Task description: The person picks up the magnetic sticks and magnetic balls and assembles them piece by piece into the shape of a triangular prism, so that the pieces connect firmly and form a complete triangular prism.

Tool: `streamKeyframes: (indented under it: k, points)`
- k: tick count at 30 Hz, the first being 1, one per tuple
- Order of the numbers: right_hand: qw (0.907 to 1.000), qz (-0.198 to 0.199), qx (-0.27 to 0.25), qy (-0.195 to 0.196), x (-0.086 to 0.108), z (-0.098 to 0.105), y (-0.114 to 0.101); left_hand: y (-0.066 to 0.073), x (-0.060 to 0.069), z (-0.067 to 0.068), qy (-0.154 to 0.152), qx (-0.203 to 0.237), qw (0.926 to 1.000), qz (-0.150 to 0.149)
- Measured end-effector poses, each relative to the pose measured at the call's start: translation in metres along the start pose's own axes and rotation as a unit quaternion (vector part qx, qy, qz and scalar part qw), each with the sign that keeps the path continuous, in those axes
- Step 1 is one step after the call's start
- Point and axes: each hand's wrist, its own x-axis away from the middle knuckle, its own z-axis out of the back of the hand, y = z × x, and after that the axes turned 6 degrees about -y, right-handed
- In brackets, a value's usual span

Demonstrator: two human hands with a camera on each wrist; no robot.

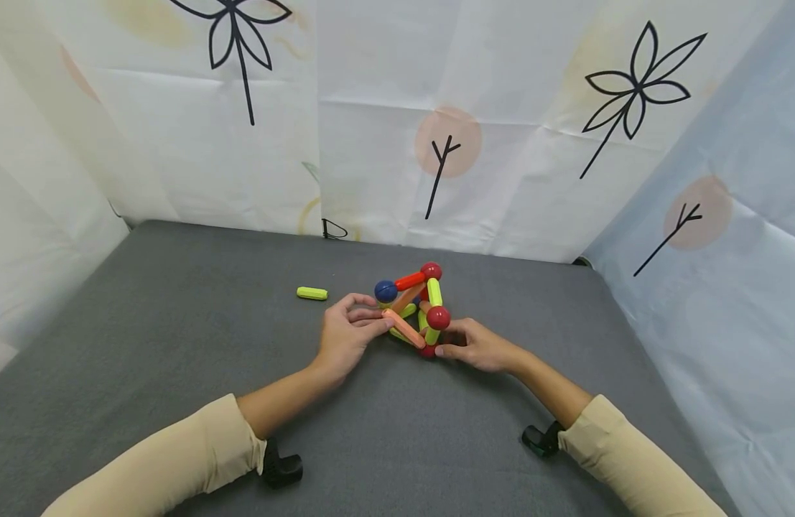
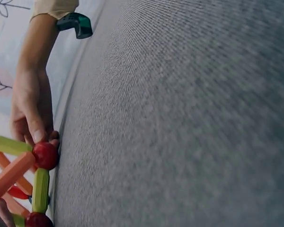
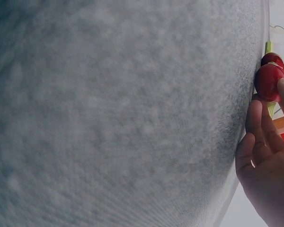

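A frame of coloured rods and balls, like a magnetic building set, stands mid-table between both hands in the head view. Its upper corners include a blue ball [image 1: 386, 291], a red ball [image 1: 431, 271] at the back and a nearer red ball [image 1: 438, 317]. My left hand [image 1: 345, 336] pinches the upper end of a slanting orange rod [image 1: 405, 329]. That rod's lower end meets a low red ball [image 1: 427, 351], which my right hand [image 1: 484, 346] holds between thumb and fingers. In the right wrist view the thumb presses this red ball [image 3: 269, 82]. The fingers partly hide the frame's base.
A loose yellow-green rod [image 1: 312, 293] lies left of the frame on the grey tabletop [image 1: 177, 309]. A patterned white cloth [image 1: 371, 143] hangs behind the table, with more cloth at both sides. Black wrist devices [image 1: 282, 468] sit at both cuffs.
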Motion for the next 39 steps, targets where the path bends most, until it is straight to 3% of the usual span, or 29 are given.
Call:
streamKeyframes:
  k: [1, 7, 8, 12, 18, 21, 24, 32, 36, 39]
  points:
    - [1.0, -0.001, -0.001, 0.0, 0.0, 0.0, 0.0, 0.005, 0.002, -0.003, 0.006, -0.014, 0.9999, -0.001]
    - [0.9999, -0.007, 0.008, 0.005, 0.001, 0.0, -0.001, -0.002, -0.001, -0.008, 0.016, -0.077, 0.9968, -0.013]
    - [0.9999, -0.008, 0.009, 0.005, 0.001, 0.0, -0.001, -0.008, -0.003, -0.007, 0.016, -0.076, 0.9968, -0.02]
    - [0.9999, -0.009, 0.01, 0.007, 0.0, 0.0, -0.001, -0.008, 0.0, -0.01, 0.032, -0.061, 0.9969, -0.038]
    - [0.9999, -0.012, 0.003, 0.002, 0.0, -0.001, -0.003, -0.005, 0.005, -0.014, 0.037, -0.015, 0.9987, -0.031]
    - [0.9999, -0.01, 0.006, 0.003, 0.0, -0.001, -0.003, -0.005, 0.002, -0.012, 0.029, -0.026, 0.9984, -0.041]
    - [0.9999, -0.01, 0.012, 0.005, 0.0, -0.001, -0.002, -0.005, -0.003, -0.007, 0.015, -0.061, 0.9952, -0.075]
    - [0.9997, -0.019, 0.014, 0.002, 0.001, 0.0, -0.002, -0.003, -0.016, -0.001, -0.049, -0.134, 0.9784, -0.15]
    - [0.9997, -0.018, 0.013, 0.004, 0.001, 0.0, -0.002, -0.003, -0.023, 0.005, -0.06, -0.221, 0.9544, -0.191]
    - [0.9998, -0.014, 0.013, 0.005, 0.001, 0.0, -0.002, 0.0, -0.028, 0.015, -0.088, -0.269, 0.9367, -0.206]
